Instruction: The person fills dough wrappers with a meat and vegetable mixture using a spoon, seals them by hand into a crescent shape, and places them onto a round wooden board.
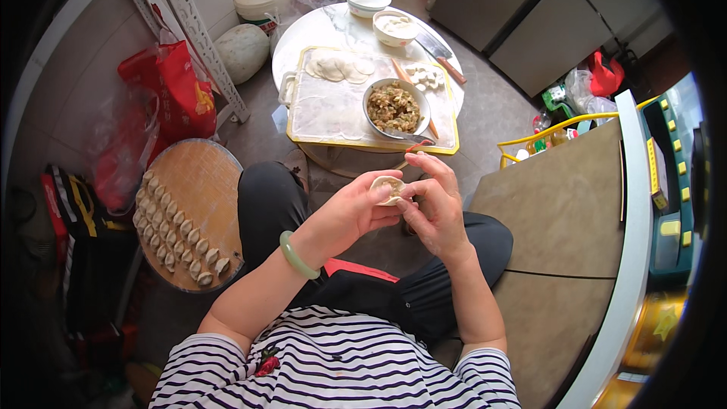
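A round dough wrapper (388,190) with filling in it rests in my left hand (361,200), whose thumb lies over the filling. The fingers of my right hand (435,211) pinch the wrapper's right edge. Beyond my hands, a bowl of chopped filling (394,108) stands on a floured board (335,111), with a metal utensil (408,136) at its near rim. A stack of flat wrappers (339,69) lies at the board's far left. Small cut dough pieces (426,77) and a wooden rolling pin (400,71), partly hidden by the bowl, are at the right.
On my left, a round wooden board (196,182) carries rows of folded dumplings (170,227). The white round table (284,62) also holds a bowl of flour-like powder (396,27), an white bowl (367,0) and a cleaver (440,54). A brown-topped cabinet (551,210) stands at my right.
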Demonstrator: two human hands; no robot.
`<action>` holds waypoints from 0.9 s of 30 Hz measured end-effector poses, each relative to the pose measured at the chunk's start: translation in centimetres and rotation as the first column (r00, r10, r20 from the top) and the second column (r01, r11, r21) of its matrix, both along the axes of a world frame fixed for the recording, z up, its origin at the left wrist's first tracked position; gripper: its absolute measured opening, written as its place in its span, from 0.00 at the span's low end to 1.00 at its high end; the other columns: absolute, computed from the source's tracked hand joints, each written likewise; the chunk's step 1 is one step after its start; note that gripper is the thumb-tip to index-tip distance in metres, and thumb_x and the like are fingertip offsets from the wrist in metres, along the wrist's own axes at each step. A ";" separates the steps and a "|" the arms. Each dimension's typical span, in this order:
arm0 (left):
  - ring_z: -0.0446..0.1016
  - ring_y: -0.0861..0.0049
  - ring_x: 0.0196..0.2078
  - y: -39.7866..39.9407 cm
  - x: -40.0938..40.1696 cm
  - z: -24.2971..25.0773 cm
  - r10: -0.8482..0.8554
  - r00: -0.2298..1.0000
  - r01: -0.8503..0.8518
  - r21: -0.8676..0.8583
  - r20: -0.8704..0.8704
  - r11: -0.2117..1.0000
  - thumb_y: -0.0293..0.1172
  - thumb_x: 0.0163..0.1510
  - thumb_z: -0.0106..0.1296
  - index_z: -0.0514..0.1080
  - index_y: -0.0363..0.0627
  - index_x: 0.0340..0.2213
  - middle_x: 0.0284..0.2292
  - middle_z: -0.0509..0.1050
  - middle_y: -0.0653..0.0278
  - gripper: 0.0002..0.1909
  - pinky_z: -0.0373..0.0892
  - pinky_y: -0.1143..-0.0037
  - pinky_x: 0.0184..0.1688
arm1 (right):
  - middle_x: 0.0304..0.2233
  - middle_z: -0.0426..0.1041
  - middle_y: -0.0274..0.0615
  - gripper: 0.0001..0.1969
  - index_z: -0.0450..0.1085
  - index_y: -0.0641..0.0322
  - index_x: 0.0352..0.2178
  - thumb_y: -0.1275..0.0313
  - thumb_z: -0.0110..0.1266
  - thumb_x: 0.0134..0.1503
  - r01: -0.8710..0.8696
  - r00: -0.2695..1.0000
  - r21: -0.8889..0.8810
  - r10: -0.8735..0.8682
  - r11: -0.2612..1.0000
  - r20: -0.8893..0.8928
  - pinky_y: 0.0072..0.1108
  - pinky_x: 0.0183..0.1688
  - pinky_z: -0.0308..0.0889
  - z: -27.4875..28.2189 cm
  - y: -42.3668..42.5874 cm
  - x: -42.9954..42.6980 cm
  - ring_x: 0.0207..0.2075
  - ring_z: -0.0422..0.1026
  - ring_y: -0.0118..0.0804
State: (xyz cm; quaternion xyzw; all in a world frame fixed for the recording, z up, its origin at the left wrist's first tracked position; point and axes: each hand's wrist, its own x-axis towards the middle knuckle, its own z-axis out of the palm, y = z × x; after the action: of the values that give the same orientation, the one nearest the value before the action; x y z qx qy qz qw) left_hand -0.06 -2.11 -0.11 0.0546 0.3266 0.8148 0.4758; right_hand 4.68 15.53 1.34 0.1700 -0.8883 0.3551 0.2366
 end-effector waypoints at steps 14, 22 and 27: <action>0.66 0.80 0.48 -0.1 1.4 1.3 -0.054 0.806 -0.039 -0.145 -0.589 0.989 0.27 0.58 0.43 0.60 0.35 0.51 0.46 0.66 0.61 0.19 0.67 0.78 0.48 | 0.50 0.64 0.48 0.12 0.68 0.61 0.33 0.77 0.59 0.45 -0.053 0.972 -0.409 0.142 0.911 0.189 0.26 0.49 0.61 2.2 0.0 1.4 0.49 0.63 0.40; 0.67 0.77 0.48 0.0 0.8 2.7 -0.065 0.643 -0.065 -0.139 -0.763 0.988 0.22 0.54 0.46 0.40 0.40 0.60 0.47 0.68 0.56 0.37 0.62 0.77 0.51 | 0.51 0.63 0.49 0.10 0.72 0.60 0.30 0.75 0.61 0.43 -0.132 0.965 -0.275 0.187 0.952 0.185 0.30 0.53 0.57 3.8 1.1 1.1 0.51 0.62 0.44; 0.67 0.77 0.49 0.9 0.7 2.5 0.007 0.721 -0.056 -0.048 -0.693 0.997 0.21 0.54 0.46 0.42 0.40 0.60 0.48 0.67 0.57 0.36 0.65 0.78 0.49 | 0.48 0.66 0.47 0.09 0.72 0.60 0.28 0.75 0.61 0.42 -0.151 0.989 -0.151 0.149 0.977 -0.022 0.32 0.52 0.58 3.1 1.3 0.7 0.50 0.62 0.46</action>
State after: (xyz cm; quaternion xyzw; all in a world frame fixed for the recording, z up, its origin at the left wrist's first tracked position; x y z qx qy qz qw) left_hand 0.61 -1.22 2.40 0.3336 0.5081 0.7324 0.3069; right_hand 5.39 16.81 4.48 0.2198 -0.8421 0.4376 0.2259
